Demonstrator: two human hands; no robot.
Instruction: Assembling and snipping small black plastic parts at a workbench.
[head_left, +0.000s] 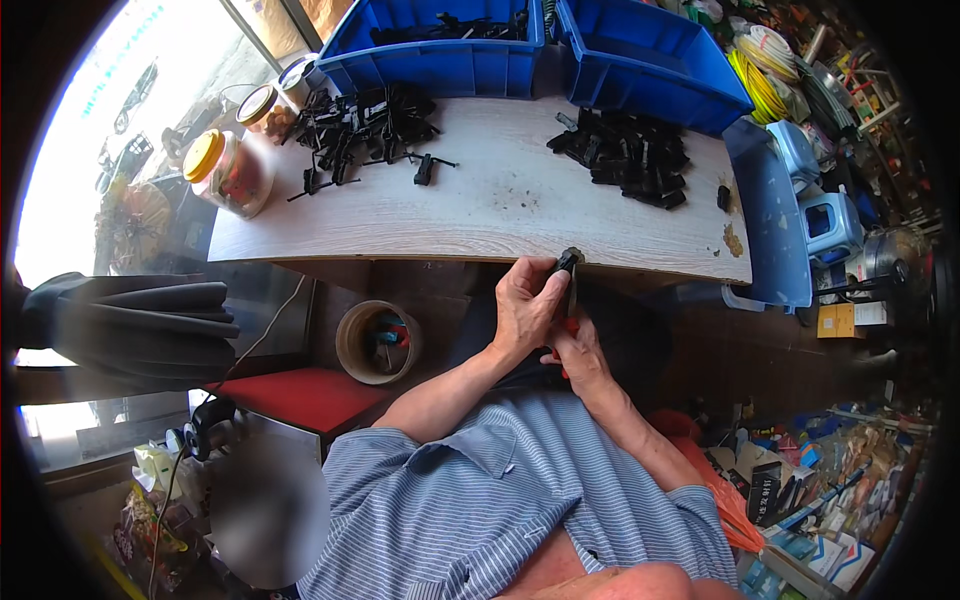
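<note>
The black part is sitting pinched in the left hand near the table edge — the right hand is gripping a red-handled tool. Tool work seems under way; the next move is probably calling for steadiness.

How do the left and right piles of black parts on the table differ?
The left pile has parts with thin projecting bars; the right pile has blocky, compact parts. The left pile lies near the lidded jars; the right pile, near the right blue bin. Both are loosely heaped black parts.
</note>
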